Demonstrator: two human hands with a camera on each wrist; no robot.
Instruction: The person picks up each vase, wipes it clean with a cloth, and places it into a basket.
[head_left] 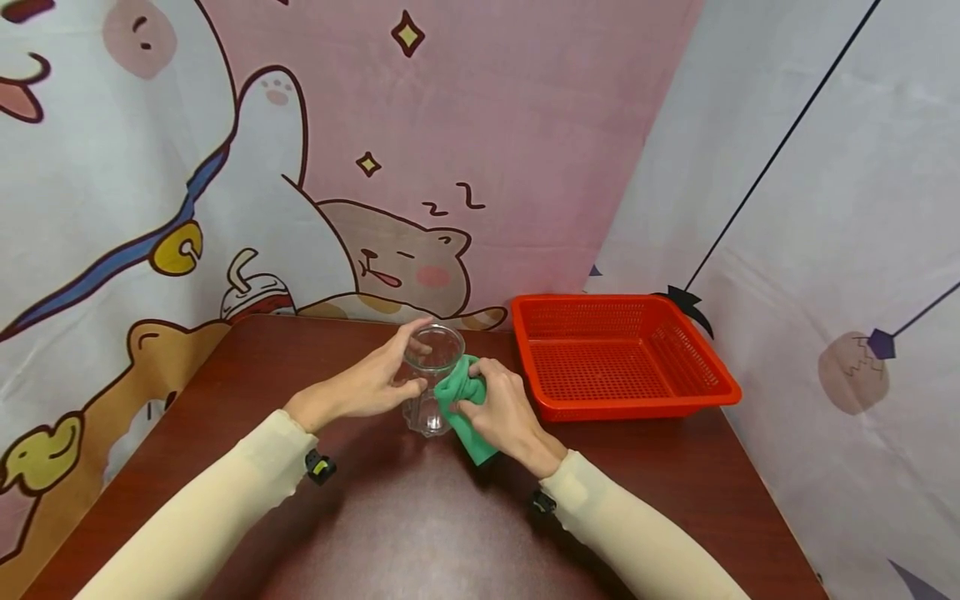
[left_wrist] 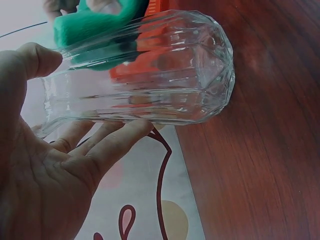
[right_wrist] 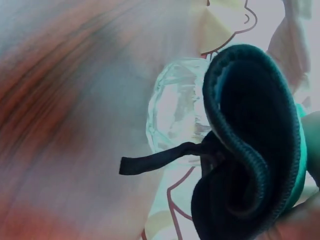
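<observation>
A clear ribbed glass vase (head_left: 431, 408) stands upright over the tabletop, in front of the person. My left hand (head_left: 372, 375) holds it near the neck, thumb on the near side and fingers around the far side; the left wrist view shows the fingers along the glass (left_wrist: 150, 75). In my right hand (head_left: 506, 408) is a bunched green cloth (head_left: 472, 425), pressed to or very near the vase's right side. Its folded edge, dark in the right wrist view, and a small loose tag (right_wrist: 155, 161) partly hide the vase (right_wrist: 175, 110).
A red plastic basket (head_left: 551, 410) with perforated sides sits at the back right of the brown wooden table (head_left: 390, 517). Cartoon-printed fabric (head_left: 525, 125) hangs behind and at the sides of the table. Both wrists carry small dark straps.
</observation>
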